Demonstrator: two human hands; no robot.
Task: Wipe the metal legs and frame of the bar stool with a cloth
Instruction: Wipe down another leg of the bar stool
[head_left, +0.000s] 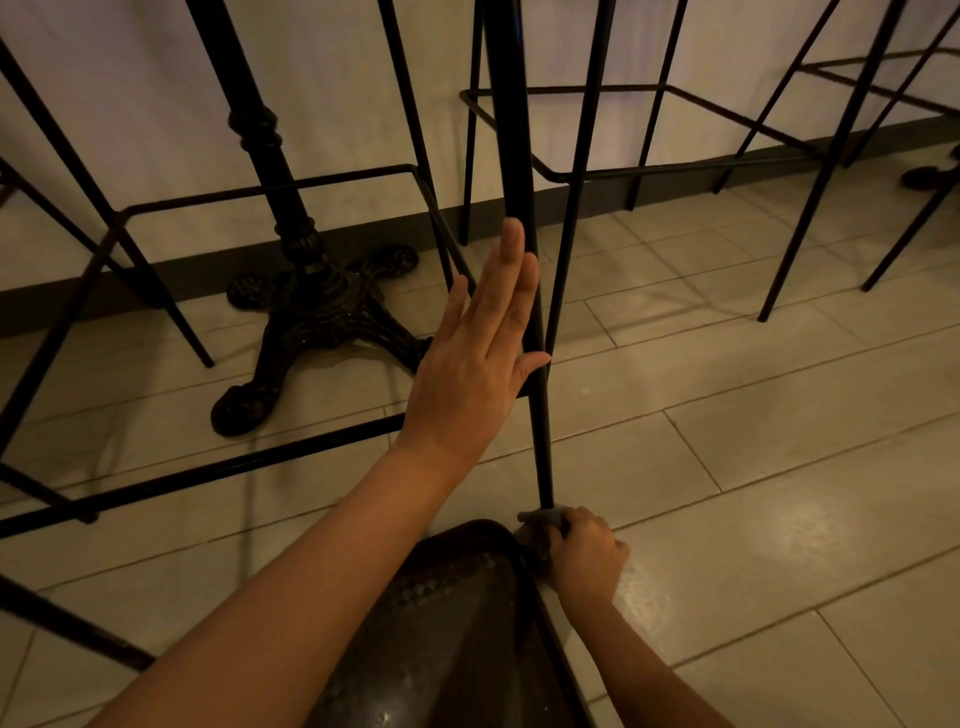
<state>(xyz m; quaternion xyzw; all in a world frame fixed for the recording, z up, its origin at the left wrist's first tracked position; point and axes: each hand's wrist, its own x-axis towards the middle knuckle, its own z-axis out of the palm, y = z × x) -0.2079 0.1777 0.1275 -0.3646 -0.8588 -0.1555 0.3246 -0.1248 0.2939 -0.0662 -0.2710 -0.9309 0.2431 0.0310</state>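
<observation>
- Your left hand's fingers lie straight and close together, flat against the black metal leg of the bar stool, with the thumb hooked to the leg's other side; the left hand steadies the leg and does not clasp it.
- Your right hand sits low on that same leg, its fingers curled round a small pale cloth bunched against the metal near the foot.
- The stool you are working on stands directly in front of you; its leg runs down the middle of the view to the tiled floor, and a dark rounded shape below, perhaps its seat or your knee, hides the very end of the leg.
- Judging progress: the cloth is at the bottom of one leg, so this leg looks to be in hand. The dark metal shows no dust or shine, so you cannot tell which parts are already clean. Treat the other legs and the footrest bar as still to do.
- Around you: an ornate cast table base stands just beyond the left hand, with its column rising out of view.
- More stools of the same thin black frame stand along the white wall, to the left and right.
- Standing in your way: the neighbouring frames crowd close, and the thin leg beside yours nearly touches it, so reaching round the far side will likely be tight.
</observation>
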